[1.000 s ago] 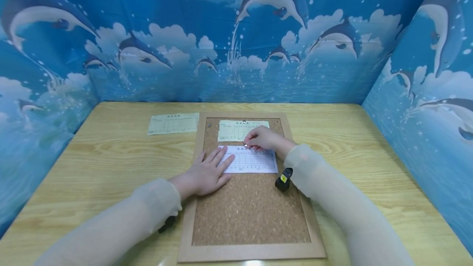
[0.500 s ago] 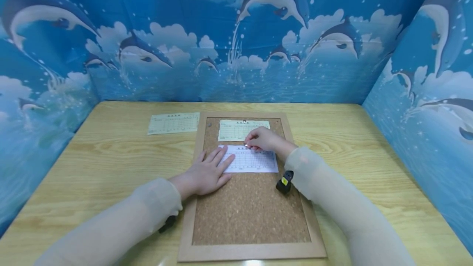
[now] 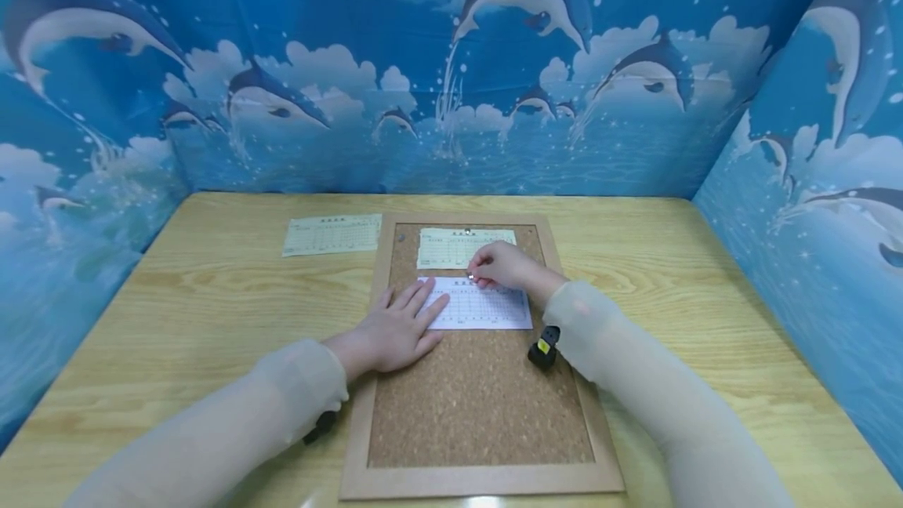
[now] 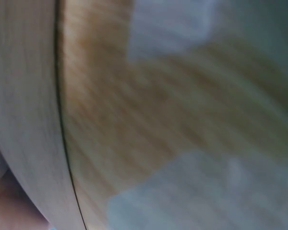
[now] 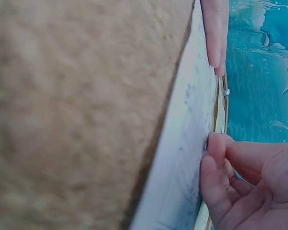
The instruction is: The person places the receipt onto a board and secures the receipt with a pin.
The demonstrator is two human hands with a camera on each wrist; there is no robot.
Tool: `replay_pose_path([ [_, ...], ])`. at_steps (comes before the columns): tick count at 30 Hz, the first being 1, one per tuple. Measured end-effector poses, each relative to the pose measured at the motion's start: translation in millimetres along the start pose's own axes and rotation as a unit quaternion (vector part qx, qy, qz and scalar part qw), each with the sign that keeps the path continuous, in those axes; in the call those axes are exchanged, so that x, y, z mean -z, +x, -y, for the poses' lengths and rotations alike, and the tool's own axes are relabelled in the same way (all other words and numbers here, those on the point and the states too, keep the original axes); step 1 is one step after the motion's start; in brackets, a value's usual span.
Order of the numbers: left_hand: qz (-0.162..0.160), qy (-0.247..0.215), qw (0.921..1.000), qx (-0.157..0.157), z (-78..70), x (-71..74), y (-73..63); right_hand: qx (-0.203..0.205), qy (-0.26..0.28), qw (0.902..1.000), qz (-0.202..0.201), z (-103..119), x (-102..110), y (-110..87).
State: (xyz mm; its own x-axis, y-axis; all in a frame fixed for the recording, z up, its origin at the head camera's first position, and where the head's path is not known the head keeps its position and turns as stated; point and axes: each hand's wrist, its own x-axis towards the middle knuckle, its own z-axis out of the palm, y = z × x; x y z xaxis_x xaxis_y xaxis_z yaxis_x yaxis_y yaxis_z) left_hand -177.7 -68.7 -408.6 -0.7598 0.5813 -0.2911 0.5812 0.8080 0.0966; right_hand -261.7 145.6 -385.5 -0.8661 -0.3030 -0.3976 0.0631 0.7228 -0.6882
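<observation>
A white printed form [image 3: 483,310] lies on a wood-framed cork board [image 3: 480,406]. My left hand [image 3: 395,332] rests on the cork with fingers spread, its fingertips over the form's left edge. At the form's top edge, my right hand [image 3: 506,265] pinches a small silvery push pin [image 3: 470,276] between thumb and forefinger. The right wrist view shows this pinch [image 5: 216,148] up close, but the pin is mostly hidden there. Just above lies a pale green form [image 3: 440,248], with another pin [image 3: 467,232] at its top edge.
Left of the board, a second pale green form [image 3: 331,235] lies on the wooden table [image 3: 233,288]. A small grey pin [image 3: 400,238] sits at the cork's upper left. Dolphin-print curtains [image 3: 451,100] enclose the table's back and sides.
</observation>
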Motion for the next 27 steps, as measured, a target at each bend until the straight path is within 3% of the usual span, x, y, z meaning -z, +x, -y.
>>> replay_pose_path([
  [11, -0.001, -0.006, 1.0, 0.0, -0.2, 1.4, -1.1, 0.006, -0.011, 0.9994, 0.032, 3.8, 6.1, 5.1],
  [27, 0.0, -0.007, 1.0, 0.0, 0.0, 0.6, 0.9, 0.015, -0.04, 0.9984, 0.036, 4.4, 7.8, 5.0],
])
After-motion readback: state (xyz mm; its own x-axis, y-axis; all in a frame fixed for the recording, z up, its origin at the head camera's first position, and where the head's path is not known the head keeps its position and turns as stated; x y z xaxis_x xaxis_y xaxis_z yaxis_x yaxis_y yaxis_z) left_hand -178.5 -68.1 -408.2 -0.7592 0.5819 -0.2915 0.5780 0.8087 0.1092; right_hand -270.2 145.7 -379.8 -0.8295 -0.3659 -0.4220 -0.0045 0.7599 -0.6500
